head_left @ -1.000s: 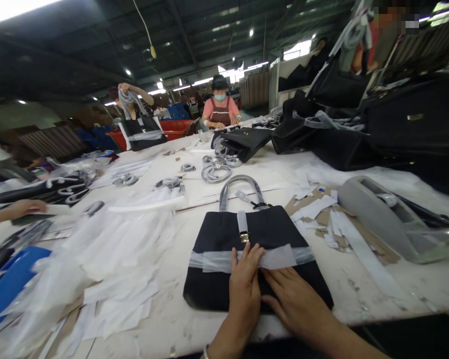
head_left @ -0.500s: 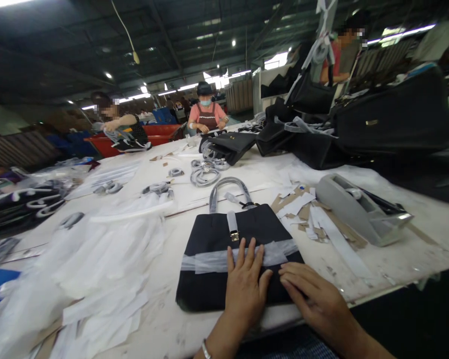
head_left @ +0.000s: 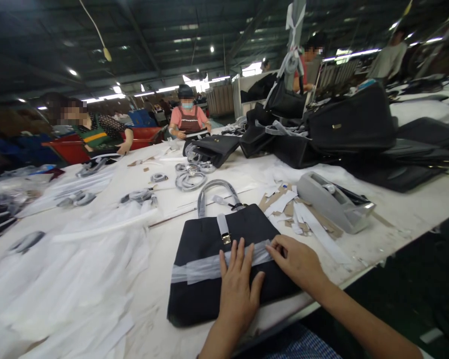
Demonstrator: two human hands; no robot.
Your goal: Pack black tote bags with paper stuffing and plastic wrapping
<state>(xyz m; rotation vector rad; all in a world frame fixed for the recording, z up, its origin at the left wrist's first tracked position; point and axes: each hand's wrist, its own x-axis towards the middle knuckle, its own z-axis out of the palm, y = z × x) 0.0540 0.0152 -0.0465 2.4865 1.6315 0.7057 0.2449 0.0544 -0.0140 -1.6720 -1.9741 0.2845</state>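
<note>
A black handbag point(head_left: 205, 239) lies on the white table, its wrapped grey handle point(head_left: 217, 185) pointing away from me. Whitish translucent wrap point(head_left: 205, 268) runs across its front, below a gold clasp point(head_left: 226, 239). My left hand point(head_left: 239, 284) rests flat on the bag and the wrap with its fingers spread, holding nothing. At the bag's right edge, the fingers of my right hand point(head_left: 294, 259) are pinched together on the end of the wrap.
A grey tape dispenser point(head_left: 335, 202) stands right of the bag, beside paper scraps point(head_left: 284, 207). White sheets point(head_left: 86, 269) cover the left side. Behind are wrapped straps point(head_left: 190, 178) and piled black bags point(head_left: 347, 124). Two people point(head_left: 189, 117) point(head_left: 97, 129) work across the table.
My right hand has moved up along the bag's right edge and its fingers have closed on the wrap. My left hand stays flat on the bag. The view has shifted to the right.
</note>
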